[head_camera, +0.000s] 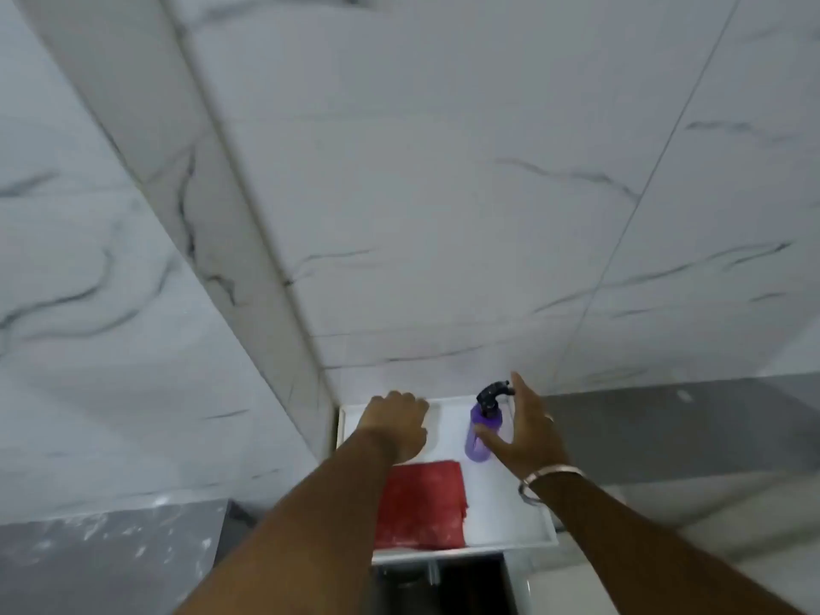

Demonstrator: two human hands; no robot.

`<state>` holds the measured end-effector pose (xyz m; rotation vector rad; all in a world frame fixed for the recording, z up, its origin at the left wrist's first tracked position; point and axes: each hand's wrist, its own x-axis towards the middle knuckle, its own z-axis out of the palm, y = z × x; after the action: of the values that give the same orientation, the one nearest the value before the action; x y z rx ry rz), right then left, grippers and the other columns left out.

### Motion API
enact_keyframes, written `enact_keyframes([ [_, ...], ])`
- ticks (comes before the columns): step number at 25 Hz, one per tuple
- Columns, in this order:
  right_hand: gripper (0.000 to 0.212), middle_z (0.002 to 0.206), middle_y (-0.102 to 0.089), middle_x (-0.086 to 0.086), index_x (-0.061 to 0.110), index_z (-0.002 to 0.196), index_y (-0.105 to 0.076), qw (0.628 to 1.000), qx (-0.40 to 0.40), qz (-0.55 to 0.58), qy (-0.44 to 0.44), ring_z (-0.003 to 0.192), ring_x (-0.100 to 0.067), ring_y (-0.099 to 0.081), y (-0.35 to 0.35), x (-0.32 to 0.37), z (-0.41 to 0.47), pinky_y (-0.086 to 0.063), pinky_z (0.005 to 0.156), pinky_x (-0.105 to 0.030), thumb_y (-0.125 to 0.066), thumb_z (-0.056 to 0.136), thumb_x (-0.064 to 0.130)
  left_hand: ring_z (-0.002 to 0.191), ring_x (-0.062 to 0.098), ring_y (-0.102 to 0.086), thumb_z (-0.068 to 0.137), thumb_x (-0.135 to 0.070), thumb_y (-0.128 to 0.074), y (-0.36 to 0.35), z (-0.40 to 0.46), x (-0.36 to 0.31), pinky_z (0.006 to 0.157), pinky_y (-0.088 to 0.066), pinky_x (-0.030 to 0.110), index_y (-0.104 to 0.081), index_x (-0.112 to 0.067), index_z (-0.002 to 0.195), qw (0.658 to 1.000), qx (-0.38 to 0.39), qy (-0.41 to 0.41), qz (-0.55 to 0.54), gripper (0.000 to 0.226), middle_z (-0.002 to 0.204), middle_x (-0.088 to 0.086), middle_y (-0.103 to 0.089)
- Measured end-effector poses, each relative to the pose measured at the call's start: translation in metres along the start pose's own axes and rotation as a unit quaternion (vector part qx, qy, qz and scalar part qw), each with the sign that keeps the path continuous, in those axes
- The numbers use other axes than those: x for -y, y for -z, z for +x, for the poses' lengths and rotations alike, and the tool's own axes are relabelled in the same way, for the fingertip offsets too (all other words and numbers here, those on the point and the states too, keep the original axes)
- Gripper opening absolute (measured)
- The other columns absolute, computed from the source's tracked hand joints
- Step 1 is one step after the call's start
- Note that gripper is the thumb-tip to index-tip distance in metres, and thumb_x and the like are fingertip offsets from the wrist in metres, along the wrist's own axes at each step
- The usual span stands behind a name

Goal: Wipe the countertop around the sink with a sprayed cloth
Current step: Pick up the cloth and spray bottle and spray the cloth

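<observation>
Just beside the purple spray bottle, the right hand spreads its fingers, thumb touching the bottle, not yet clasping. The left hand hangs loosely curled, holding nothing, above the white tray, where a folded red cloth lies near the bottle.

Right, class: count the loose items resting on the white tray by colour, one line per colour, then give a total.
Red: 1, the folded red cloth
Purple: 1, the purple spray bottle with a black trigger head
Total: 2, both on the white tray. The right hand is open beside the bottle; the left hand is over the tray's far end.
</observation>
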<state>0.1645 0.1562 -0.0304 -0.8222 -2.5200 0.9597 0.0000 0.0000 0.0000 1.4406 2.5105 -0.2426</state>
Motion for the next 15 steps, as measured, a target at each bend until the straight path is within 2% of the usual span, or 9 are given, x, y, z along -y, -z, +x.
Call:
enact_keyframes([
  [1,0.106,0.152,-0.039,-0.016,0.01,0.154,-0.018,0.997,-0.015,0.064,-0.036,0.137,-0.031,-0.04,-0.013,0.001,0.003,-0.031,0.111,-0.036,-0.084,0.074,0.032,0.123,0.031,-0.047,0.098,-0.039,-0.049,-0.013,0.001,-0.003,0.1,-0.039,0.045,-0.046,-0.016,0.139,0.998,0.057,0.012,-0.014,0.047,0.135,0.011,-0.052],
  [3,0.112,0.15,-0.038,-0.011,0.016,0.155,-0.013,0.981,-0.047,0.168,-0.081,0.132,-0.024,-0.042,-0.029,0.012,0.009,-0.03,0.108,-0.024,-0.087,0.071,0.019,0.123,0.031,-0.048,0.096,-0.047,-0.053,-0.04,-0.002,-0.007,0.101,-0.039,0.046,-0.047,-0.016,0.136,0.991,0.122,0.012,-0.044,0.051,0.135,0.011,-0.052],
  [5,0.112,0.141,-0.042,-0.001,0.023,0.154,-0.016,0.967,-0.078,0.222,-0.101,0.121,-0.014,-0.047,-0.045,0.014,0.014,-0.033,0.099,-0.005,-0.088,0.069,0.009,0.119,0.03,-0.05,0.089,-0.056,-0.061,-0.064,-0.004,-0.01,0.101,-0.038,0.048,-0.048,-0.019,0.133,0.985,0.156,0.001,-0.067,0.059,0.131,0.009,-0.054],
  [7,0.109,0.128,-0.048,0.012,0.032,0.15,-0.021,0.962,-0.088,0.242,-0.095,0.105,-0.001,-0.056,-0.055,0.009,0.016,-0.038,0.085,0.003,-0.086,0.067,0.003,0.116,0.029,-0.05,0.079,-0.064,-0.069,-0.074,0.001,-0.012,0.103,-0.036,0.051,-0.048,-0.022,0.133,0.983,0.167,-0.009,-0.078,0.072,0.126,0.006,-0.054],
  [9,0.109,0.123,-0.05,0.019,0.037,0.148,-0.022,0.962,-0.098,0.237,-0.094,0.097,0.009,-0.06,-0.061,0.007,0.021,-0.041,0.077,0.003,-0.084,0.068,-0.001,0.113,0.028,-0.053,0.071,-0.067,-0.075,-0.078,0.012,-0.016,0.102,-0.037,0.051,-0.048,-0.021,0.13,0.985,0.154,-0.019,-0.072,0.079,0.121,0.006,-0.057],
  [11,0.109,0.134,-0.051,0.004,0.035,0.152,-0.017,0.959,-0.097,0.247,-0.104,0.102,0.003,-0.061,-0.063,0.006,0.024,-0.044,0.082,-0.002,-0.081,0.072,-0.004,0.109,0.028,-0.056,0.07,-0.062,-0.079,-0.081,0.018,-0.019,0.101,-0.039,0.048,-0.051,-0.019,0.124,0.983,0.159,-0.03,-0.084,0.075,0.116,0.006,-0.061],
  [13,0.11,0.144,-0.049,-0.012,0.038,0.153,-0.01,0.95,-0.075,0.283,-0.113,0.117,-0.018,-0.06,-0.052,0.008,0.024,-0.046,0.099,-0.022,-0.077,0.077,-0.004,0.107,0.027,-0.06,0.078,-0.051,-0.079,-0.085,0.016,-0.014,0.099,-0.046,0.043,-0.059,-0.017,0.12,0.965,0.198,-0.042,-0.165,0.057,0.116,0.007,-0.064],
  [14,0.109,0.142,-0.05,-0.016,0.041,0.152,-0.007,0.945,-0.062,0.298,-0.117,0.121,-0.025,-0.058,-0.045,0.007,0.024,-0.045,0.104,-0.034,-0.075,0.08,-0.003,0.106,0.026,-0.061,0.083,-0.044,-0.077,-0.085,0.012,-0.008,0.097,-0.049,0.042,-0.064,-0.016,0.117,0.949,0.211,-0.042,-0.232,0.046,0.116,0.007,-0.064],
  [15,0.106,0.138,-0.054,-0.017,0.043,0.151,-0.007,0.942,-0.053,0.31,-0.115,0.12,-0.027,-0.058,-0.036,0.005,0.023,-0.045,0.105,-0.04,-0.074,0.082,-0.002,0.103,0.024,-0.063,0.088,-0.037,-0.075,-0.084,0.007,-0.001,0.095,-0.052,0.04,-0.067,-0.015,0.114,0.927,0.205,-0.03,-0.311,0.035,0.115,0.008,-0.065],
])
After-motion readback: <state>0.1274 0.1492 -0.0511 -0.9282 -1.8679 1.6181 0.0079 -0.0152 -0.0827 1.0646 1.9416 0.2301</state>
